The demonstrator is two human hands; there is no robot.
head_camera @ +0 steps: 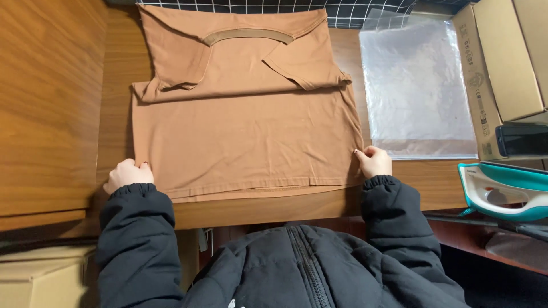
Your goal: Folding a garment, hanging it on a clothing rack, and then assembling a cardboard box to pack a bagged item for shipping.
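A light brown T-shirt (245, 125) lies flat on the wooden table (117, 85), its sleeves folded in over the body and its neckline at the far end. My left hand (128, 174) pinches the shirt's near left corner at the hem. At the near right corner, my right hand (374, 161) grips the hem edge. Both arms wear black puffer-jacket sleeves.
A clear plastic bag (416, 85) lies flat to the right of the shirt. Cardboard boxes (505, 63) stand at the far right, with a dark phone (522, 140) on one. A teal and white iron (502, 191) sits at the right edge. A wooden panel (45, 102) rises on the left.
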